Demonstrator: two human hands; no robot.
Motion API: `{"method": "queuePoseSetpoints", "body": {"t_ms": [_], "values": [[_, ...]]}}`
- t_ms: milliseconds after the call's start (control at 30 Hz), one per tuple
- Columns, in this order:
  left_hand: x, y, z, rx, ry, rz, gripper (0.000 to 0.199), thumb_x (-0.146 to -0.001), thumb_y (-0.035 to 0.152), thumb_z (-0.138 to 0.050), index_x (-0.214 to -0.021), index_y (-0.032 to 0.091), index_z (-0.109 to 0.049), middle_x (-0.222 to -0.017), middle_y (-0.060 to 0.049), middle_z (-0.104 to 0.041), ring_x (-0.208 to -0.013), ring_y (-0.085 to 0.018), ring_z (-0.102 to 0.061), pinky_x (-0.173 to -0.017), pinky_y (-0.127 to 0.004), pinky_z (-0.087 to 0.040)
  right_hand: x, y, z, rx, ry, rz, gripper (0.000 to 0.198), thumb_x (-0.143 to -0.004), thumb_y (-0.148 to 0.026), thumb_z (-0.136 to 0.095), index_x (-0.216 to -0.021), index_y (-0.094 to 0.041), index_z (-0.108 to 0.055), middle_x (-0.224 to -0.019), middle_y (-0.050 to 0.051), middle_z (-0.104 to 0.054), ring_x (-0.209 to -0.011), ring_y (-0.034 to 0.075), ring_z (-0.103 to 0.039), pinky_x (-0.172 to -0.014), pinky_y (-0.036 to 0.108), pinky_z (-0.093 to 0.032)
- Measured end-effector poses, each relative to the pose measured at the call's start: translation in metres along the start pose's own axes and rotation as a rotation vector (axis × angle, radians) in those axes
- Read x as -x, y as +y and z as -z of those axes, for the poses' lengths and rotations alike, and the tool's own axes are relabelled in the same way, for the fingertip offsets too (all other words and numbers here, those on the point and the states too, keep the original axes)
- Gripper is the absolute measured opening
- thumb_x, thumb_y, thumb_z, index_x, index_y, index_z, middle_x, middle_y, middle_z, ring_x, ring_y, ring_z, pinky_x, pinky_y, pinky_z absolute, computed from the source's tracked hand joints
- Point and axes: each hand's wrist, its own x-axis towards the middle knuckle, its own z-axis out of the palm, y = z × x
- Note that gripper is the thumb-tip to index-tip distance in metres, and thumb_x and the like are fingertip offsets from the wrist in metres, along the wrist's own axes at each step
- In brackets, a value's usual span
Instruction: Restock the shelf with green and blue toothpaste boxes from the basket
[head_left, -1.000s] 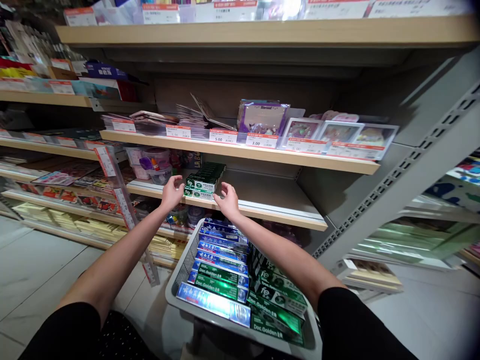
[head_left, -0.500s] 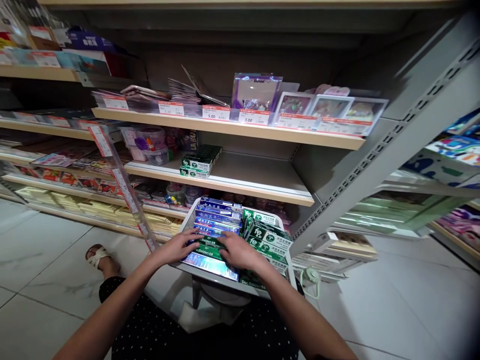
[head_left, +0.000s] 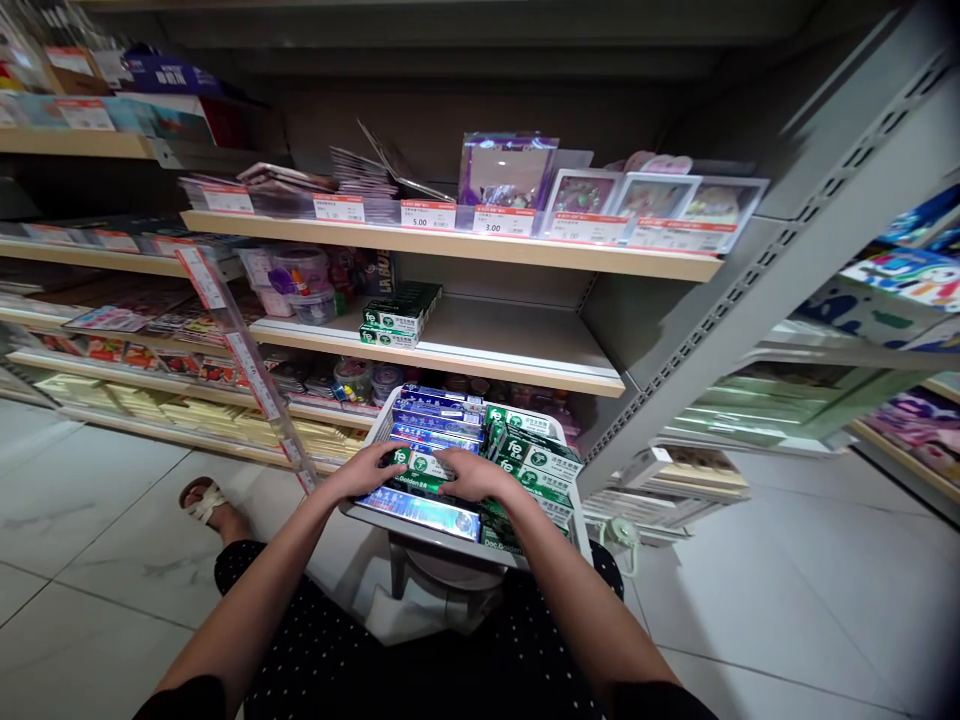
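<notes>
A light grey basket [head_left: 362,513] full of toothpaste boxes sits in front of my knees. My left hand [head_left: 367,470] and my right hand [head_left: 472,474] hold a green-and-white toothpaste box [head_left: 425,464] at its two ends, inside the basket. Its "fe" print faces me. Just in front of it lie another green box and a shiny blue box [head_left: 427,512]. Dark blue boxes [head_left: 439,418] are lined up behind, and more green boxes [head_left: 540,460] are stacked on the basket's right side. My fingertips are partly hidden behind the held box.
On the middle shelf [head_left: 510,340] stands a small stack of green toothpaste boxes [head_left: 397,315], with plastic tubs [head_left: 300,285] to its left. A price-tagged shelf [head_left: 450,240] overhangs it. A slanted label strip [head_left: 251,370] sticks out at left; a slotted metal upright [head_left: 720,310] rises at right.
The green-and-white box between my hands has turned or lifted, so its printed "fe" side now shows. My hands have stayed at the same spot in the basket, and the view has shifted slightly.
</notes>
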Motion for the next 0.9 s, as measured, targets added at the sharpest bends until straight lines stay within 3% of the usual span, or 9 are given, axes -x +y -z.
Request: {"method": "queuePoseSetpoints", "body": {"t_ms": [133, 300, 467, 700, 900], "values": [[-0.008, -0.012, -0.008, -0.032, 0.158, 0.052, 0.039, -0.084, 0.042, -0.054, -0.117, 0.025, -0.065, -0.121, -0.006, -0.066, -0.111, -0.026, -0.060, -0.096, -0.037, -0.044, -0.019, 0.006, 0.004, -0.025, 0.071, -0.038, 0.074, -0.072, -0.030, -0.075, -0.139, -0.015, -0.047, -0.144, 0.015, -0.046, -0.132, 0.032, -0.044, -0.108, 0.038, -0.038], [-0.019, -0.008, -0.012, -0.063, 0.299, 0.136, 0.034, -0.083, 0.038, -0.054, -0.109, 0.021, -0.068, -0.104, -0.008, -0.070, -0.094, -0.025, -0.064, -0.084, -0.035, -0.047, -0.035, 0.017, 0.001, -0.038, 0.172, -0.108, 0.073, -0.075, -0.036, -0.072, -0.139, -0.010, -0.046, -0.140, 0.019, -0.048, -0.130, 0.033, -0.045, -0.106, 0.040, -0.039], [-0.017, -0.010, -0.017, 0.113, 0.456, 0.226, 0.041, -0.080, 0.049, -0.058, -0.104, 0.018, -0.071, -0.080, -0.005, -0.069, -0.075, -0.020, -0.063, -0.070, -0.030, -0.048, -0.034, 0.027, -0.009, -0.102, 0.265, -0.145, 0.076, -0.077, -0.042, -0.068, -0.141, -0.009, -0.042, -0.144, 0.019, -0.045, -0.133, 0.034, -0.042, -0.108, 0.042, -0.037], [-0.017, -0.021, -0.028, 0.303, 0.567, 0.305, 0.049, -0.073, 0.055, -0.064, -0.103, 0.016, -0.070, -0.079, -0.005, -0.069, -0.071, -0.019, -0.063, -0.065, -0.027, -0.047, -0.038, 0.033, -0.008, -0.054, 0.253, -0.020, 0.071, -0.080, -0.040, -0.066, -0.140, -0.011, -0.044, -0.141, 0.017, -0.049, -0.129, 0.030, -0.048, -0.107, 0.039, -0.037], [-0.011, -0.015, -0.030, 0.239, 0.616, 0.346, 0.048, -0.075, 0.056, -0.062, -0.101, 0.017, -0.070, -0.076, -0.004, -0.068, -0.071, -0.020, -0.064, -0.065, -0.028, -0.048, -0.046, 0.030, -0.001, -0.018, 0.194, 0.017, 0.072, -0.081, -0.039, -0.065, -0.142, -0.010, -0.042, -0.144, 0.018, -0.046, -0.131, 0.031, -0.045, -0.108, 0.040, -0.036]]}}
